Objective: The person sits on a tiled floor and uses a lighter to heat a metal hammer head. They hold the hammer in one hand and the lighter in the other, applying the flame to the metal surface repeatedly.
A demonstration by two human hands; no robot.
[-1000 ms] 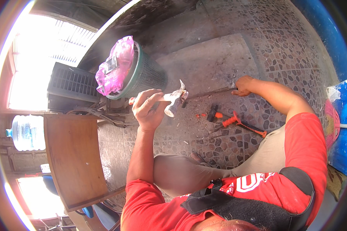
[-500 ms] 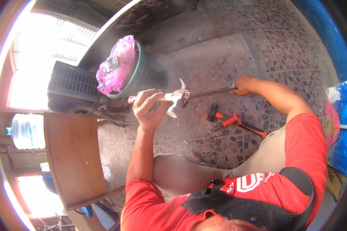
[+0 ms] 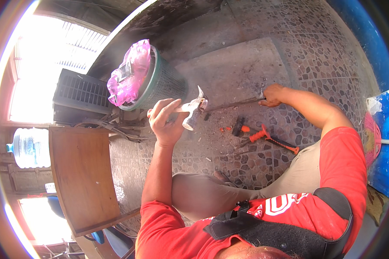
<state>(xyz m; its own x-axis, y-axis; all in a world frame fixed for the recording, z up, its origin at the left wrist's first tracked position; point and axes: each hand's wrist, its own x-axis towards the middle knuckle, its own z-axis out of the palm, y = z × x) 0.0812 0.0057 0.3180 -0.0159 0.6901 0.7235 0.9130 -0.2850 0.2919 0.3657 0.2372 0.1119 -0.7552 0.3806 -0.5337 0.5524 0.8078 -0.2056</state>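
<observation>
My left hand (image 3: 166,122) is wrapped round the handle of a claw hammer (image 3: 194,111), raised above the floor with its claw pointing away from me. Farther right, my right hand (image 3: 272,95) is closed low at the near right part of a flat grey slab (image 3: 233,64); what its fingers hold, if anything, is too small to tell. On the tiles between my hands lie a black-headed hammer (image 3: 238,127) with an orange and black handle and a chisel with an orange hand guard (image 3: 258,136). Crumbs of rubble (image 3: 220,123) are scattered beside them.
A green basket (image 3: 166,84) with a pink plastic bag (image 3: 132,75) stands at the left, near a dark slatted box (image 3: 82,93). Closer to me are a wooden tabletop (image 3: 84,177) and a water jug (image 3: 30,147). A blue container (image 3: 382,164) and pink broom (image 3: 371,134) are at the right.
The claw hammer in my left hand has shifted slightly left and tilted a little. My right hand stays almost in place at the slab.
</observation>
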